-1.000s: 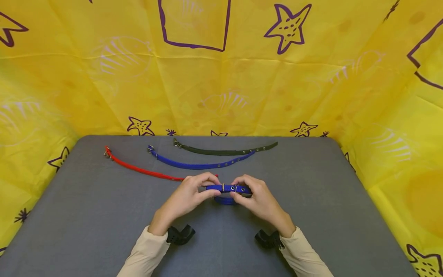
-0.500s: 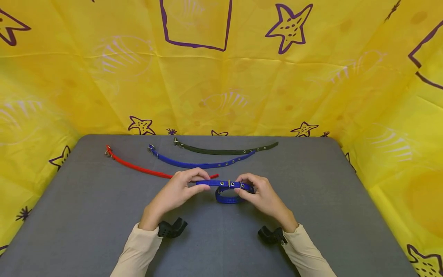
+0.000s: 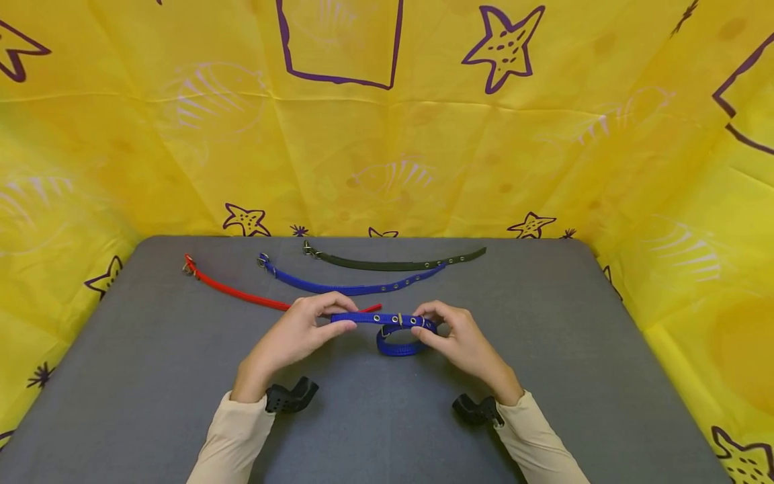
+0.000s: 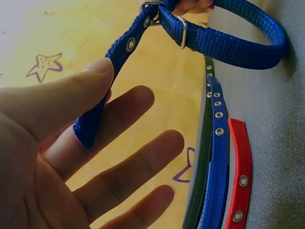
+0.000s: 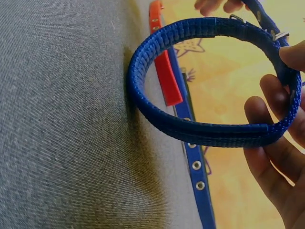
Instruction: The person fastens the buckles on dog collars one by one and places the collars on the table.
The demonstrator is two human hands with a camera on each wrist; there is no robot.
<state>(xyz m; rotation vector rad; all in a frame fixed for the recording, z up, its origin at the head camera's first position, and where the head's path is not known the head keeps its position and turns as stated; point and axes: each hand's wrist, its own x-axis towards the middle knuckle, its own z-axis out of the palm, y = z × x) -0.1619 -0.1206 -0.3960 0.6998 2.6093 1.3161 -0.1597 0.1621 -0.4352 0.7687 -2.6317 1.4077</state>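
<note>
A blue collar (image 3: 399, 349) of woven webbing, bent into a loop, is held up between both hands over the grey table. My left hand (image 3: 302, 333) pinches the strap's free end between thumb and forefinger; in the left wrist view its other fingers (image 4: 138, 167) are spread out. The free end, with metal eyelets, passes through the metal buckle (image 3: 400, 319). My right hand (image 3: 465, 336) grips the loop beside the buckle, thumb on one side and fingers on the other. In the right wrist view the round loop (image 5: 167, 126) hangs from that hand.
Behind the hands, a red collar (image 3: 242, 296), another blue collar (image 3: 351, 290) and a dark green collar (image 3: 381, 265) lie stretched out on the grey table (image 3: 562, 376). The left hand overlaps part of the red one. A yellow patterned cloth (image 3: 423, 134) stands round the table.
The left hand has moved left and slightly up, drawing the strap's free end further through the buckle. The loop has come into fuller view, while the right hand has shifted slightly right.
</note>
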